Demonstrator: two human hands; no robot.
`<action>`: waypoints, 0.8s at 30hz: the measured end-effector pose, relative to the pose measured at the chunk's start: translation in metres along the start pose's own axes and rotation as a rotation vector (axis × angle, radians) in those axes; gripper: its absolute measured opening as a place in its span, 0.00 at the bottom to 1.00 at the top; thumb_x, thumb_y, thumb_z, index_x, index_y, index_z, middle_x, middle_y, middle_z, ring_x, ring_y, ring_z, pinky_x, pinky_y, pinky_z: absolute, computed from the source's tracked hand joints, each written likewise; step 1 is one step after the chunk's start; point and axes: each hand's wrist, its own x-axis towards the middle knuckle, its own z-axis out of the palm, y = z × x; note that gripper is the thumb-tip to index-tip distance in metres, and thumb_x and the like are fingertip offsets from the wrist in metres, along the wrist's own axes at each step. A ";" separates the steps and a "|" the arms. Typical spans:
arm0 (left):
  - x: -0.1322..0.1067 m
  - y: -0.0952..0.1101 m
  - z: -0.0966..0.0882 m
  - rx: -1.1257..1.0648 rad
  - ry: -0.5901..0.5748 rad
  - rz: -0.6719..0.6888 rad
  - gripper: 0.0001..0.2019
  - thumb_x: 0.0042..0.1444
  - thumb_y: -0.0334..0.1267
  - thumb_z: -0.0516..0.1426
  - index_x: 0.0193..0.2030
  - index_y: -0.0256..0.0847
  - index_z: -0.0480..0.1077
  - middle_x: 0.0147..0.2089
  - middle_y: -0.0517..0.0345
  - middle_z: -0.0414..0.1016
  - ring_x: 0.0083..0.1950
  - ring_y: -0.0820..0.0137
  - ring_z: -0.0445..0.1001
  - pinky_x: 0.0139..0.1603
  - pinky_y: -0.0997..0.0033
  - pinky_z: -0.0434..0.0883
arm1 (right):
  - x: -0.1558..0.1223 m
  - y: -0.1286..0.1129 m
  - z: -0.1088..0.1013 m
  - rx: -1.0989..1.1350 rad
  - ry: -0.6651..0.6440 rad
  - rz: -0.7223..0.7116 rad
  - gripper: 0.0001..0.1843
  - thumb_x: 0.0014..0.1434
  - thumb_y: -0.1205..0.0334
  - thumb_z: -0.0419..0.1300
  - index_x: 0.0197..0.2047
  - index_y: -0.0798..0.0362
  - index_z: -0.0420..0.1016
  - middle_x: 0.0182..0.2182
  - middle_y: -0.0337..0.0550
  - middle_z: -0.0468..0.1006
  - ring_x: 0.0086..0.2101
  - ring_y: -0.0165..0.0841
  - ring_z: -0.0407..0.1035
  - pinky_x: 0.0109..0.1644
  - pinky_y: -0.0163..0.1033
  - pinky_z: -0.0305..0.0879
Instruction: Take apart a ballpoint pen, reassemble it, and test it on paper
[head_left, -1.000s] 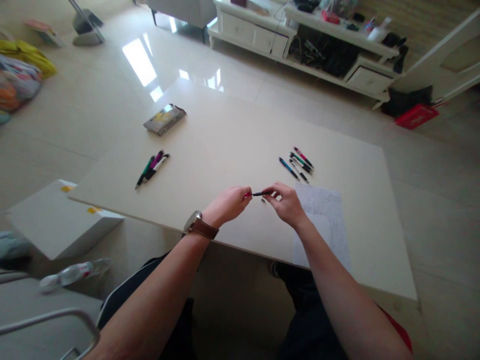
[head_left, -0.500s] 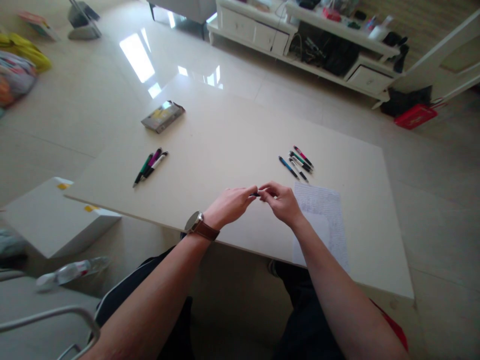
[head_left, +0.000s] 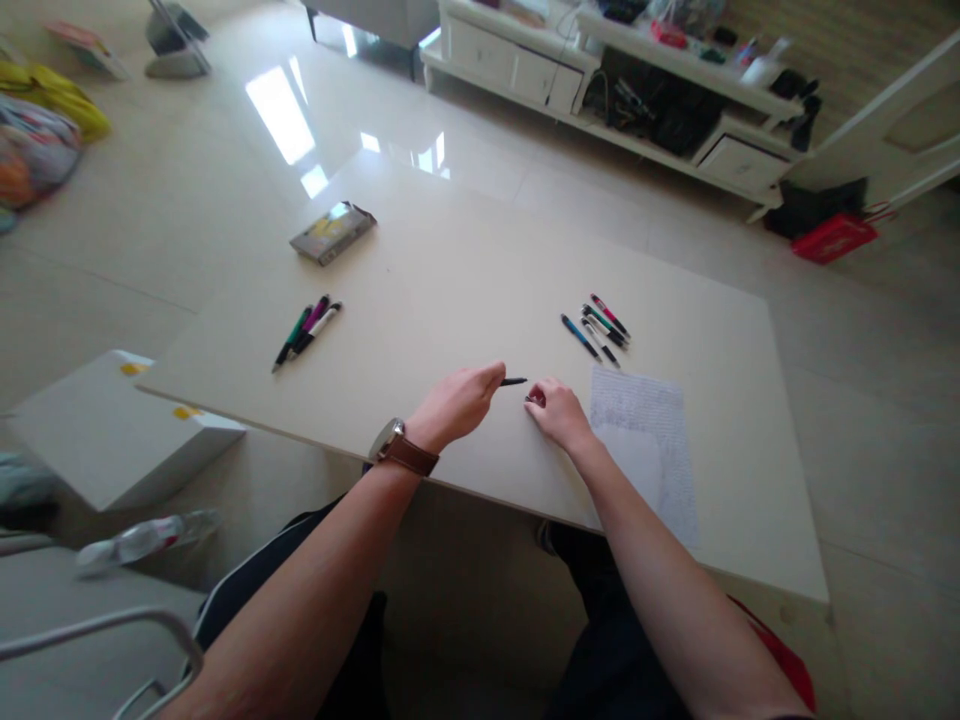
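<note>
Single head-worn view, looking forward and down, close over the pale rectangular stone-topped table (head_left: 465,260); floor beyond.

Glossy tile floor (head_left: 187,200); window glare; white low cabinet (head_left: 622,90); cream table (head_left: 465,270).

Bare forearms, silver watch (head_left: 391,442) on a brown strap, dark trousers (head_left: 352,640) with white stripe

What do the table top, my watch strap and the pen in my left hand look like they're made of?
Table top: probably polished stone or lacquered board; cream, bright reflections at its far end.
Watch strap: likely leather; brown, dull band.
Pen in the left hand: apparently plastic; only its smooth black tip shows.
</note>
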 end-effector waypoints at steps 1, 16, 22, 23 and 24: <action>0.000 0.000 0.000 0.012 -0.002 0.000 0.16 0.70 0.43 0.42 0.42 0.43 0.68 0.33 0.55 0.74 0.32 0.68 0.69 0.32 0.70 0.56 | 0.000 0.000 0.002 0.007 0.005 -0.005 0.02 0.55 0.69 0.62 0.31 0.54 0.74 0.33 0.45 0.76 0.35 0.35 0.69 0.42 0.39 0.64; 0.001 -0.001 0.000 -0.016 0.040 0.027 0.15 0.70 0.42 0.43 0.42 0.43 0.69 0.35 0.56 0.75 0.33 0.70 0.67 0.32 0.71 0.56 | -0.007 -0.022 -0.050 0.630 0.141 -0.054 0.08 0.57 0.56 0.65 0.37 0.53 0.78 0.32 0.43 0.80 0.33 0.34 0.73 0.40 0.40 0.69; 0.002 0.002 0.002 0.009 0.037 0.032 0.16 0.70 0.42 0.43 0.43 0.43 0.70 0.36 0.55 0.76 0.33 0.70 0.68 0.33 0.70 0.57 | -0.009 -0.023 -0.047 0.667 0.147 -0.069 0.10 0.56 0.55 0.67 0.37 0.52 0.77 0.31 0.42 0.79 0.33 0.34 0.73 0.41 0.41 0.70; 0.002 0.003 0.003 0.015 0.032 0.035 0.16 0.70 0.42 0.43 0.43 0.43 0.70 0.36 0.55 0.76 0.34 0.70 0.68 0.33 0.70 0.58 | -0.009 -0.023 -0.047 0.664 0.144 -0.075 0.09 0.56 0.55 0.67 0.36 0.52 0.77 0.31 0.42 0.79 0.32 0.33 0.73 0.41 0.41 0.70; 0.002 0.004 0.003 0.022 0.027 0.038 0.16 0.70 0.41 0.42 0.43 0.43 0.70 0.36 0.54 0.76 0.34 0.70 0.69 0.33 0.70 0.58 | -0.009 -0.023 -0.047 0.662 0.139 -0.081 0.09 0.56 0.56 0.67 0.36 0.52 0.77 0.30 0.42 0.79 0.32 0.33 0.73 0.41 0.41 0.70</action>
